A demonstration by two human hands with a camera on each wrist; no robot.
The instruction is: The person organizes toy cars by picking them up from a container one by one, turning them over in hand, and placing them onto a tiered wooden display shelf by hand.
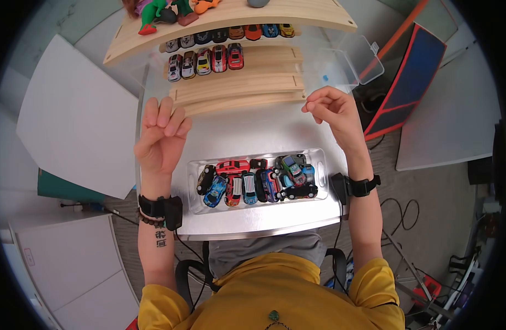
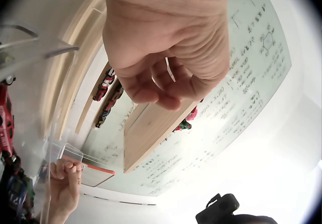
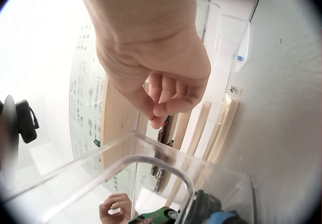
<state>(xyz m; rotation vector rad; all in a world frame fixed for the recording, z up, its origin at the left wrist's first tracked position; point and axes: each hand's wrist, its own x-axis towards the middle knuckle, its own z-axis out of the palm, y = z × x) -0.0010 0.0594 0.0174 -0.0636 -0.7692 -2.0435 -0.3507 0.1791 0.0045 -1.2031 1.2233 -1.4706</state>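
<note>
My left hand is raised over the left side of the metal table, fingers loosely bent and nothing in them. Opposite it, my right hand hovers near the right end of the wooden steps, thumb and fingertips close together around nothing visible. Between my forearms lies a clear plastic tray with several toy cars, among them a red car and a blue car. Behind my hands, a row of toy cars lines one step, and another row stands higher up.
A wooden top board overhangs the steps and carries small figures, including a green one. To the right of the steps is a clear plastic box with a small blue piece. Cables hang from both wrist cameras.
</note>
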